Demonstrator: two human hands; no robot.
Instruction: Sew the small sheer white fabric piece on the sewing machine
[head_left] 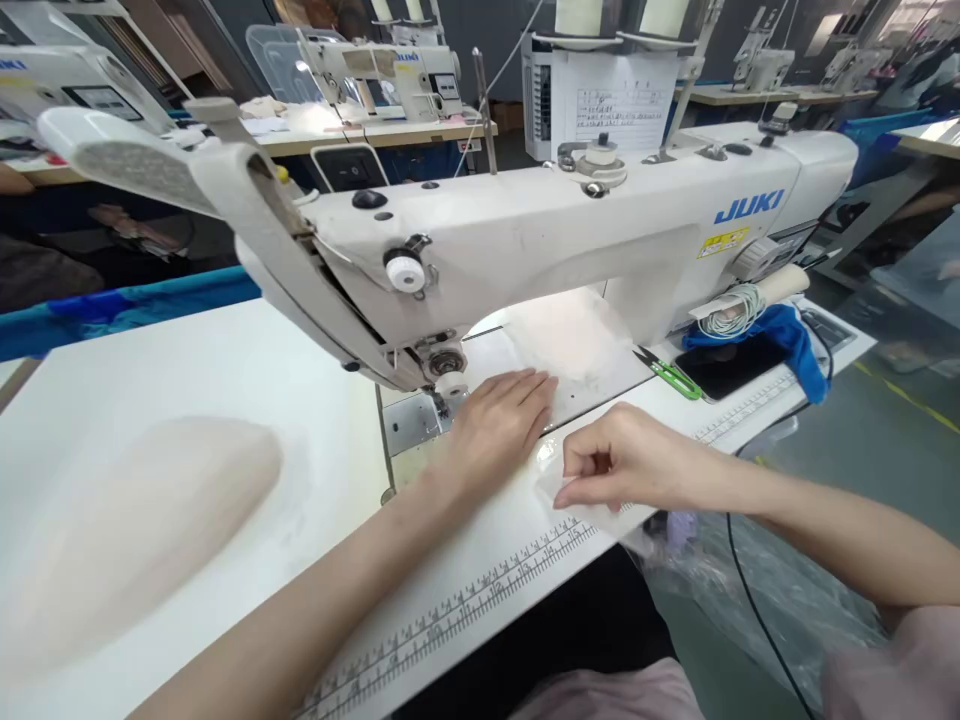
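Note:
My left hand [501, 422] lies flat, fingers stretched out, on a thin pale fabric piece [571, 345] beside the presser foot [448, 388] of a white JUKI sewing machine [570, 225]. To its right, my right hand [626, 458] pinches the near edge of the same sheer fabric [551, 482] on the table. The fabric runs from under my hands back beneath the machine arm.
A pale heap of fabric [127, 530] lies on the white table [247, 360] at the left. Green-handled snips [670, 375], a dark phone [731, 362] and a blue cloth [795, 345] sit at the right. A printed ruler [457, 610] runs along the table's front edge. Other sewing stations stand behind.

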